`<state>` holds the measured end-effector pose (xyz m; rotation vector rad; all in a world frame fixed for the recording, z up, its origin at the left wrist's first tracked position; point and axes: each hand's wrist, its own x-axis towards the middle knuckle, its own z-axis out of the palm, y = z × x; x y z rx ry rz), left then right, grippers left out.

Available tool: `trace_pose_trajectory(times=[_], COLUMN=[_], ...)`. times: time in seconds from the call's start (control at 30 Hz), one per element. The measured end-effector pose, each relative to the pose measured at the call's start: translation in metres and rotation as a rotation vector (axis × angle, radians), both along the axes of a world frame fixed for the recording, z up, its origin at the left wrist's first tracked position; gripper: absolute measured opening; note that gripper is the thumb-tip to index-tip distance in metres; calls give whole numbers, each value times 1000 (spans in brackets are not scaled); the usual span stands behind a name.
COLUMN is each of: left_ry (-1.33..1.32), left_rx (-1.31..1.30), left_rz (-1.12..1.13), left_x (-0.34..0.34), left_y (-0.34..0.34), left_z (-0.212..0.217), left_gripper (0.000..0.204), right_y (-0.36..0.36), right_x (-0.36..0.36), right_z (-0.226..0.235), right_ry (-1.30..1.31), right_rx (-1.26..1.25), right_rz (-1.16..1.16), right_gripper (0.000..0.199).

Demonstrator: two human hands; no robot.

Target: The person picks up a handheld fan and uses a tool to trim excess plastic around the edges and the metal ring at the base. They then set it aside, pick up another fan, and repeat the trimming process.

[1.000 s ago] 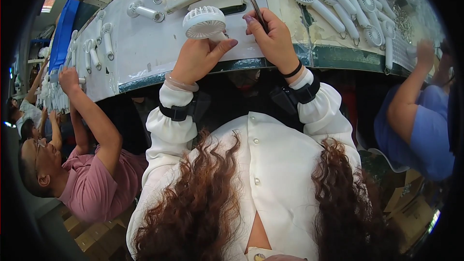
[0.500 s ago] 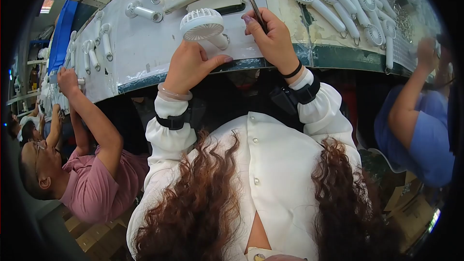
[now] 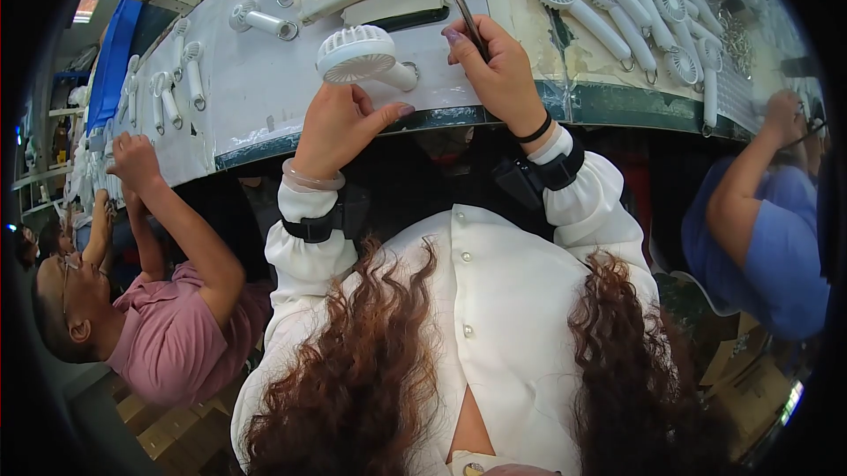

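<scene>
One white handheld fan (image 3: 363, 56) near table (image 3: 256, 97) front edge, left hand (image 3: 340, 123) loosely open beside its handle; right hand (image 3: 498, 70) clamped on one thin tool (image 3: 466, 17).

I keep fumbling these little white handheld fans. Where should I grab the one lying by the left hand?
Probably by the handle, not the round grilled head. The small white fan lies on its side on the table, its short cylindrical handle pointing toward the right hand. Bring your fingers around it from the near table edge.
</scene>
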<state>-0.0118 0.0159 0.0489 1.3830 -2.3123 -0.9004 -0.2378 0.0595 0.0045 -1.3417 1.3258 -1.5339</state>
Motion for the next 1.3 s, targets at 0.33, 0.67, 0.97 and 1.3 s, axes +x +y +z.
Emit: trace_pose_trajectory(times=[0.33,0.67,0.97,1.3], left_ry=[618,956,615,727], left_rx=[-43,-4,-397,-14], left_rz=[-172,-171,-378,-382], left_x=[-11,-23,-29,-26], left_y=[4,16,20,29], left_z=[-24,-23,-23,-40], left_gripper=[31,34,38,46], right_y=[0,5,-4,-7], right_x=[3,0,-3,-2], right_z=[0,10,-7,-2], right_ry=[0,-30,-73,-225], right_rx=[-3,101,-31,60], right_rz=[14,108,99,50], right_gripper=[18,20,16,15])
